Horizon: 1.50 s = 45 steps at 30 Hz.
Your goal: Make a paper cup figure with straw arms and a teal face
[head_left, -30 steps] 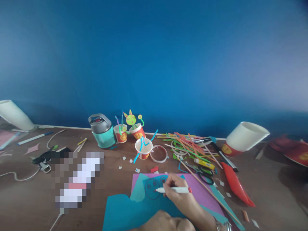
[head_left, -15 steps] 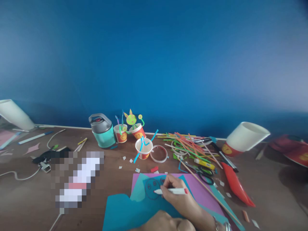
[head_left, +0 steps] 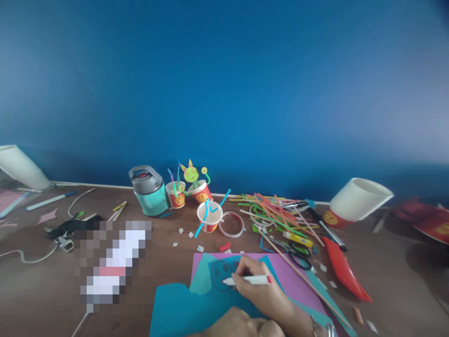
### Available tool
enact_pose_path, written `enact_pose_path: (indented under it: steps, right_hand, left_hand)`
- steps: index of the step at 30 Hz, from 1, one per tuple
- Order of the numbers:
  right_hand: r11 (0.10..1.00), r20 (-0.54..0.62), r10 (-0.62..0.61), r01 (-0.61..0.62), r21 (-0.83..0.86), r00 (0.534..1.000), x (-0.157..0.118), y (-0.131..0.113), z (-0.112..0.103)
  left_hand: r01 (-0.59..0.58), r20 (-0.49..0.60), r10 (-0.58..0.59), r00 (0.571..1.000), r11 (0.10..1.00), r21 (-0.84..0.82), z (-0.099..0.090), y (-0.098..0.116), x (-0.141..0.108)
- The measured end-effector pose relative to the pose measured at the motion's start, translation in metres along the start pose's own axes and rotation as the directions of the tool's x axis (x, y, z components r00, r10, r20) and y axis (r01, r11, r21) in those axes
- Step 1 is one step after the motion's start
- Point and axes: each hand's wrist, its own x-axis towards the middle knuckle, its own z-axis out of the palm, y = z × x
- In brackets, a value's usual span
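Note:
My right hand (head_left: 257,281) pinches a white marker (head_left: 257,280) with a red end. Its tip rests on a blue paper (head_left: 214,266), inside a drawn circle that has two small spiral eyes. A second drawn shape is partly covered by my fingers. At the bottom edge my left hand (head_left: 242,325) lies curled on a larger blue sheet (head_left: 171,306); its fingers are mostly hidden. Under these papers is a purple sheet (head_left: 289,264).
Behind the papers stand a paper cup (head_left: 209,215) with blue pipe cleaners and a tape roll (head_left: 231,224). Scissors (head_left: 298,257), a thin wooden stick (head_left: 301,276), a pile of pipe cleaners (head_left: 280,213) and a red pouch-like thing (head_left: 343,271) lie right. A teal flask (head_left: 150,196) stands left.
The marker tip has shifted slightly left and down inside the drawn circle, with my right hand moving along. My left hand stays where it was.

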Motion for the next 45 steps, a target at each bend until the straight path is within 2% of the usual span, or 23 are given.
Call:
enact_pose_path:
  steps: [4,9,13,20,25,28,45]
  right_hand:
    - [1.000,-0.012,0.000,0.000,-0.019,1.000,0.000,0.000,0.000]
    - [1.000,-0.007,-0.017,0.017,0.007,1.000,-0.001,0.005,0.000]
    - [1.000,0.005,-0.003,0.002,0.027,1.000,-0.001,0.006,0.000]
    - [0.999,0.006,0.010,-0.010,0.031,1.000,-0.002,0.004,0.000]
    - [0.997,-0.011,0.007,-0.006,0.082,1.000,-0.001,-0.003,-0.004]
    - [0.993,-0.029,0.022,-0.019,0.115,0.999,-0.001,-0.005,-0.006]
    - [1.000,-0.026,0.017,-0.017,0.007,1.000,0.000,0.002,-0.002]
  left_hand:
    - [0.013,0.034,-0.012,0.999,1.000,-0.003,-0.004,0.000,0.001]
    - [0.009,0.032,-0.011,0.999,0.999,0.050,0.000,-0.001,0.001]
    - [0.010,0.056,-0.010,0.998,1.000,-0.002,0.001,-0.002,0.000]
    - [0.012,0.043,-0.012,0.999,1.000,-0.014,0.000,-0.002,-0.001]
    - [-0.010,-0.046,0.012,0.999,0.999,0.042,0.006,-0.003,-0.003]
    - [-0.035,-0.043,0.038,0.998,0.997,0.062,0.007,-0.003,-0.004]
    - [-0.001,-0.060,0.003,0.998,1.000,0.026,0.009,-0.002,-0.004]
